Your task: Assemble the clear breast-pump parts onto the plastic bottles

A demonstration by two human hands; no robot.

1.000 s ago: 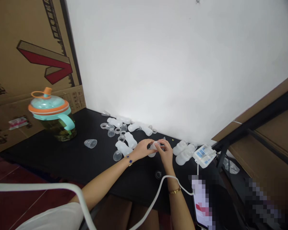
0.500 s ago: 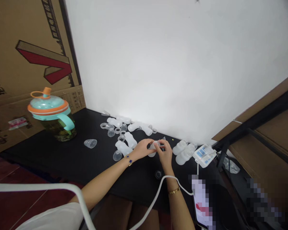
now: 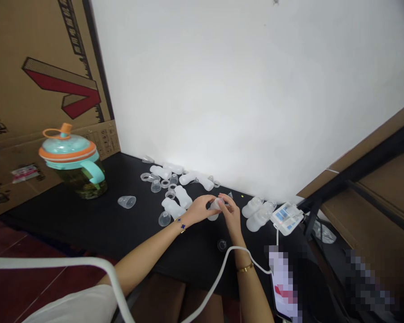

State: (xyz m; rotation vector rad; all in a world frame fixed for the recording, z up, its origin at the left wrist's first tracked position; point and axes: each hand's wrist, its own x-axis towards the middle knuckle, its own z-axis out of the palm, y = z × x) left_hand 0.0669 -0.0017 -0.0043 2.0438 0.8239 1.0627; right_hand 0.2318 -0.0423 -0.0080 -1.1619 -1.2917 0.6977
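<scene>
As a person leans over a black desk [image 3: 70,220], the left hand [image 3: 200,209] and right hand [image 3: 231,214] meet around a small translucent plastic piece [image 3: 216,204], raised near the middle of the desk. Each grip is nearly closed on it, with the fingers wrapped around its sides. A frosted piece [image 3: 213,217] shows just beneath; whether it is held or resting on the desk cannot be told.

Frosted plastic bottles [image 3: 173,208] lie on their sides just left of the hands, among clear cups [image 3: 155,186] and plastic rings [image 3: 170,194] scattered along a white wall [image 3: 222,89]. More frosted bottles [image 3: 254,207] lie to the right, beside a white packet with blue labels [image 3: 287,218]. A dark round part [image 3: 221,245] sits just below the hands. A white cable [image 3: 222,269] crosses beside the right forearm. A teal-and-orange lidded pitcher [image 3: 69,154] with dark contents stands at the far left, before a cardboard box [image 3: 47,85]. A phone [image 3: 283,282] at lower right is pixelated.
</scene>
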